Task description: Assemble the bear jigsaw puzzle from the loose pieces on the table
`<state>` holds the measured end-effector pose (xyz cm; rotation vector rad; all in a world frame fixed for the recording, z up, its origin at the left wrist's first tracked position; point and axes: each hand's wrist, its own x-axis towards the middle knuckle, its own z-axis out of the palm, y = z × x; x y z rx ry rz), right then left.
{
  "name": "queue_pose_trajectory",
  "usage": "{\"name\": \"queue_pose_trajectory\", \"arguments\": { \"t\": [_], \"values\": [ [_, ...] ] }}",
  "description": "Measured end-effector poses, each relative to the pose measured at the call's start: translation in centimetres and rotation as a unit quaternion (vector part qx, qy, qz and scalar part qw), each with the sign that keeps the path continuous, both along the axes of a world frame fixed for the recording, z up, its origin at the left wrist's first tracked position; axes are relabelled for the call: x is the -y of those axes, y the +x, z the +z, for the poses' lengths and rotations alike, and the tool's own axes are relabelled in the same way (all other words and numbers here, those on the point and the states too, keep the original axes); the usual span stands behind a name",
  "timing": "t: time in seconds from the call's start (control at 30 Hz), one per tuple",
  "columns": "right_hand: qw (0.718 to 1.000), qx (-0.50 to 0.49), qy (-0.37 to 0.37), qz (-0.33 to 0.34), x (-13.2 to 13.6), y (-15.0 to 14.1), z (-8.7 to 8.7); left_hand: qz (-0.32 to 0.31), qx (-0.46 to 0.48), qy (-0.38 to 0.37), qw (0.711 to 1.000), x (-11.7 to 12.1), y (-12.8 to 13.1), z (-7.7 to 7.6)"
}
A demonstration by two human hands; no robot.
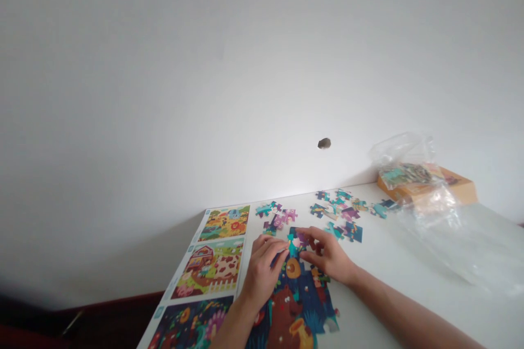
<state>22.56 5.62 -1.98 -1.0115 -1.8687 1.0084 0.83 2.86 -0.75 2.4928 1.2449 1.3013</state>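
A partly joined jigsaw puzzle with a brown bear on dark blue lies on the white table under my hands. At its far edge, my left hand has its fingers pressed together at the left side of a teal puzzle piece. My right hand reaches in from the right, thumb and forefinger curled around the purple part of the same top section. Both hands touch the puzzle there; the fingers partly hide the pieces' edges. Loose purple monster pieces lie just beyond my hands.
Left of the puzzle lies a printed picture sheet with several scenes. More loose puzzle pieces are scattered toward the wall. At the far right, a clear plastic bag with pieces rests on an orange box. The white wall has a small hole.
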Motion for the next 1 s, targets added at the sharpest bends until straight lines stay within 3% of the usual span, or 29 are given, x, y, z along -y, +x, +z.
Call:
{"name": "queue_pose_trajectory", "arguments": {
  "t": [0.17,0.4,0.7,0.87,1.0],
  "values": [
    [0.994,0.06,0.092,0.014,0.1,0.2,0.5,-0.005,-0.005,-0.016,1.0,0.0,-0.1,-0.2],
    [0.994,0.056,0.091,-0.011,0.1,0.4,0.3,0.0,-0.013,-0.117,0.993,0.8,-0.3,0.4],
    [0.989,0.069,0.126,-0.045,-0.1,0.5,0.3,-0.014,-0.156,-0.18,0.971,0.9,-1.0,-0.9],
    [0.96,0.163,0.179,-0.137,-0.7,0.8,-0.4,-0.007,-0.182,-0.196,0.964,0.9,-0.9,-0.4],
    [0.926,0.268,0.168,-0.204,-1.5,1.3,-0.9,-0.017,-0.188,-0.198,0.962,1.0,-0.6,0.4]
  ]
}}
